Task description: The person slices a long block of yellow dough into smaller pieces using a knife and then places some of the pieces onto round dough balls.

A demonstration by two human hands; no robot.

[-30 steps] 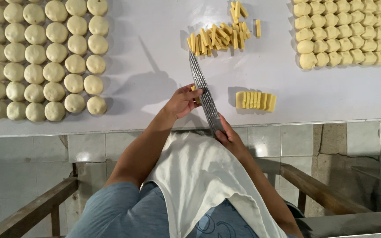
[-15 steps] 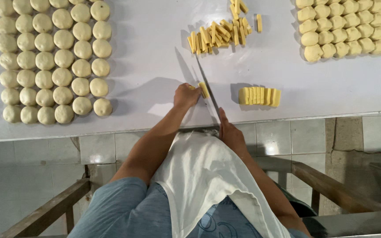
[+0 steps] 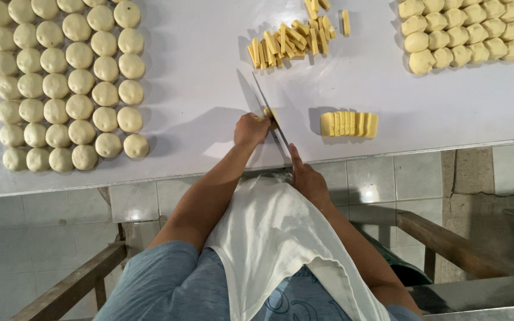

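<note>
My right hand (image 3: pixel 306 176) grips the handle of a long knife (image 3: pixel 267 110) at the table's near edge, forefinger along the blade's back. The blade points away from me across the white table (image 3: pixel 203 65). My left hand (image 3: pixel 251 129) is closed on a small yellow piece (image 3: pixel 269 115) pressed against the blade's left side. To the right lies a sliced yellow block (image 3: pixel 349 123), its slices still standing together. Farther back is a loose heap of yellow sticks (image 3: pixel 292 38).
Rows of round pale dough balls (image 3: pixel 63 83) cover the table's left side. A batch of yellowish dough pieces (image 3: pixel 471 30) sits at the back right. Below the table edge are a tiled wall, wooden rails and my white apron (image 3: pixel 281 244).
My left hand has slid along the blade with the yellow piece held against it. The knife has swung slightly and lies lower on the table.
</note>
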